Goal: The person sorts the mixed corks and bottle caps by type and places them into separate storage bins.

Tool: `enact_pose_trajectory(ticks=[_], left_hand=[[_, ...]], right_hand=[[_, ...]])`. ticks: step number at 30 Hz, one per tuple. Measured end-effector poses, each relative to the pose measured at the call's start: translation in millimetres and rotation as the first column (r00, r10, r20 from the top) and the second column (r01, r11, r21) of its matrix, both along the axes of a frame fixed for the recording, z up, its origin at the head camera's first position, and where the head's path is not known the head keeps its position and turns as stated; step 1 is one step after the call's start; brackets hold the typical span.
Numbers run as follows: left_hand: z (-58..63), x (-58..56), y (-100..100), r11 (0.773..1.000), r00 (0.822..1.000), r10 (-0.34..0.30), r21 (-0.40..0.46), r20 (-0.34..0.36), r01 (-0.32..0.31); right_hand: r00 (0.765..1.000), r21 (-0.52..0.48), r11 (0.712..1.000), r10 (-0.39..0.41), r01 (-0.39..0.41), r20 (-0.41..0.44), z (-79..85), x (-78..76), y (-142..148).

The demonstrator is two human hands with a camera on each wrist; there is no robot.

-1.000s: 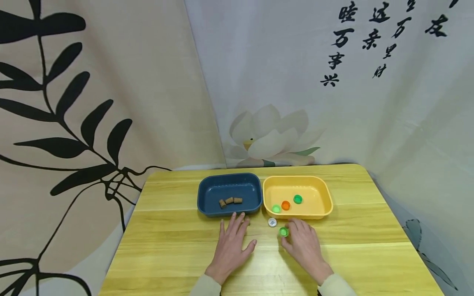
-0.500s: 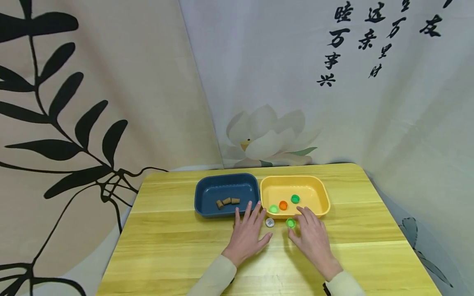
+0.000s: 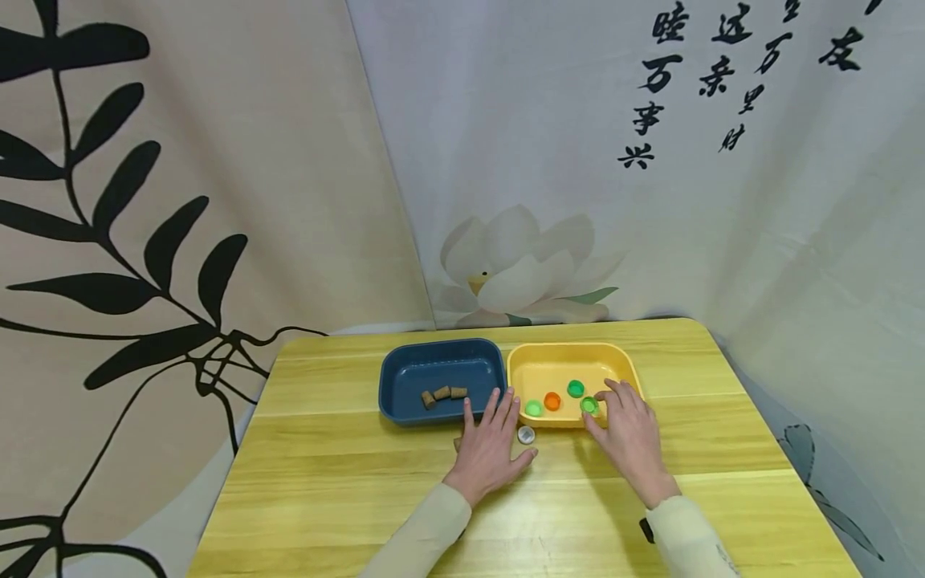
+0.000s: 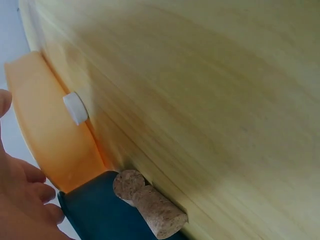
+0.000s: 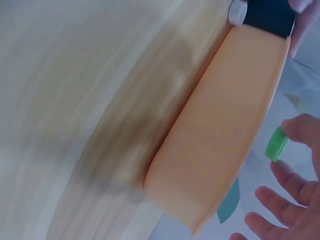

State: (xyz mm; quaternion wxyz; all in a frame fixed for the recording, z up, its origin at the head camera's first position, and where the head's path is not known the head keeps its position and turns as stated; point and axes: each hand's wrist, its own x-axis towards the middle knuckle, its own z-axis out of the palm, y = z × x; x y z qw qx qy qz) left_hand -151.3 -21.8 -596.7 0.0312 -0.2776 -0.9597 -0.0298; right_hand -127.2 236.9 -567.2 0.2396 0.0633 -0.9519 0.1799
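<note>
Printed curtains hang behind a yellow wooden table [image 3: 361, 482]. Right hand [image 3: 630, 437] is pinching a green cap [image 3: 588, 405] just over the yellow tray [image 3: 574, 354], which already has three caps in it, so I'd say the drop is the step in hand: just let go above the floor. Left hand [image 3: 491, 449] lies flat with fingers spread over a cork [image 4: 150, 204] beside the blue tray [image 3: 441, 351], white cap [image 3: 526, 434] just next to it.
</note>
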Motion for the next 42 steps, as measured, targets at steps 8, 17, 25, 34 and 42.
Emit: enact_pose_trajectory(ticks=[8, 17, 25, 34, 42], left_hand=[[-1.9, -0.6, 1, 1.0, 1.0, 0.0, -0.009, -0.015, 0.0], [-2.2, -0.6, 1, 1.0, 1.0, 0.002, -0.015, -0.004, -0.002], [-5.3, -0.9, 2, 1.0, 1.0, 0.01, -0.029, -0.004, -0.01], [-5.0, -1.3, 2, 0.999, 1.0, 0.009, -0.034, -0.012, -0.009], [-0.1, 0.3, -2, 0.999, 1.0, 0.004, 0.043, -0.028, -0.003]], right_hand=[[0.992, -0.006, 0.999, -0.048, 0.049, 0.114, -3.1, -17.1, 8], [0.954, 0.034, 0.996, -0.085, 0.078, 0.286, -2.5, -33.4, 11], [0.924, 0.038, 0.996, -0.09, 0.082, 0.371, 0.0, -40.7, 9], [0.951, 0.038, 0.997, -0.08, 0.072, 0.297, -4.7, -34.6, 10], [0.999, 0.039, 0.999, 0.025, -0.027, 0.044, -10.1, -10.9, -1]])
